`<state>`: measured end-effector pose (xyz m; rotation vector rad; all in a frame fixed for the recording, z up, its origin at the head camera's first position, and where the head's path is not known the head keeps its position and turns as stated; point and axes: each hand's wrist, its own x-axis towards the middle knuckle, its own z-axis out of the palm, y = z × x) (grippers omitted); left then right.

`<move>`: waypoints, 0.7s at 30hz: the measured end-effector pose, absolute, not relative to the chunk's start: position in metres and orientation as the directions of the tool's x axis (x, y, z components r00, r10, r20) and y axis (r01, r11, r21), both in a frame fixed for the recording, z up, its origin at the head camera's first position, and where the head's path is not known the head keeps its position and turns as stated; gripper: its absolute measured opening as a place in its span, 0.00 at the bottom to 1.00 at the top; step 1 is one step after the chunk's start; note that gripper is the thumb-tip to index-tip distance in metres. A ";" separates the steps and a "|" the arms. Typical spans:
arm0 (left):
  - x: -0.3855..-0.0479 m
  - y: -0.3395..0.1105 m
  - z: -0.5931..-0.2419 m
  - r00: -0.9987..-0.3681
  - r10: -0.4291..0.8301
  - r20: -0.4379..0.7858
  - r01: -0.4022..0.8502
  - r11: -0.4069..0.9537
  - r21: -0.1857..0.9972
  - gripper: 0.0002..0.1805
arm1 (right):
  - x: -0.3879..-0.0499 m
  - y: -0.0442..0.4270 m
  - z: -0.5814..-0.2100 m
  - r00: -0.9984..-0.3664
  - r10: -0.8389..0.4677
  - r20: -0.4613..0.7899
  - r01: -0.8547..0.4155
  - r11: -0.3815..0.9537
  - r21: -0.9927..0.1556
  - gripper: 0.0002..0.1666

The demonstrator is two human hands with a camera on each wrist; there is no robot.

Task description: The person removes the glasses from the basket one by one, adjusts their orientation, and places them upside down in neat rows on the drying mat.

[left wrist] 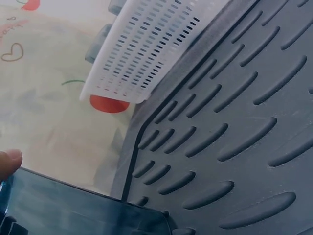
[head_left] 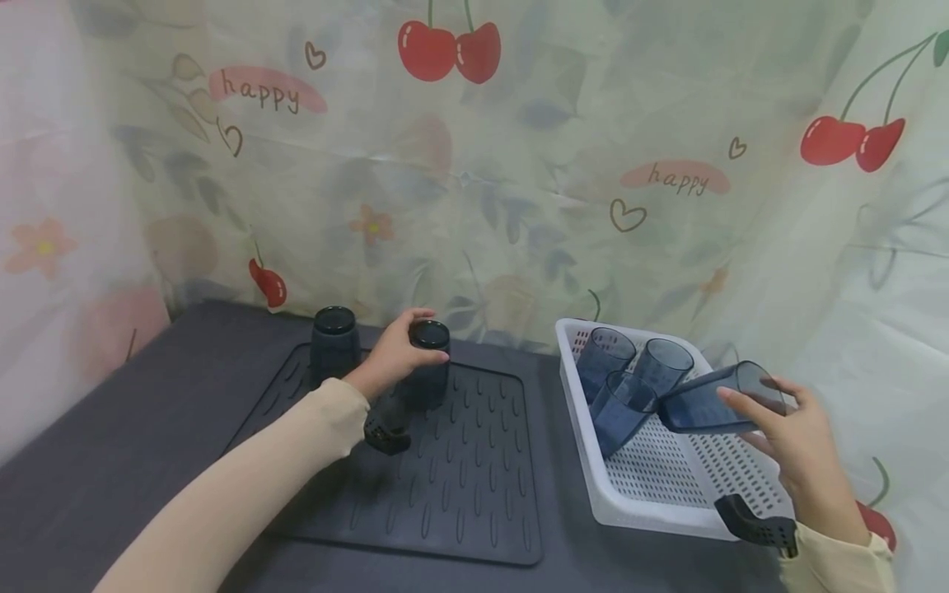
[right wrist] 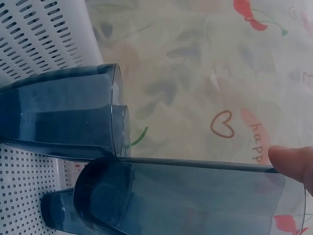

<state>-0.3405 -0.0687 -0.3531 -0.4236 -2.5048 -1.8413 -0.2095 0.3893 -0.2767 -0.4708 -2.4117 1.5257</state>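
Observation:
My left hand [head_left: 396,352] grips a dark blue-tinted drinking glass [head_left: 426,385] near its top; the glass stands upside down on the black ridged drying mat [head_left: 474,494]. To its left, a second glass [head_left: 334,350] stands inverted on the mat's far edge. In the left wrist view, the gripped glass [left wrist: 88,205] meets the mat. Over the white perforated basket [head_left: 593,486], my right hand [head_left: 808,449] holds another blue glass [head_left: 700,403] by its rim end, tilted with its base toward the left. Its thumb [right wrist: 293,164] lies along the rim in the right wrist view.
Several glasses lean, mouths up, in the basket's left and far part, among them one glass [head_left: 623,412] close to the held one. A dark cloth [head_left: 141,420] covers the table. Behind it hangs a cherry-print curtain [head_left: 504,206].

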 end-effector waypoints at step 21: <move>-0.325 -0.094 -0.330 -0.941 0.222 0.254 0.306 0.241 0.921 0.36 | -0.198 0.393 -0.267 -0.901 0.428 0.070 0.049 0.260 -0.964 0.62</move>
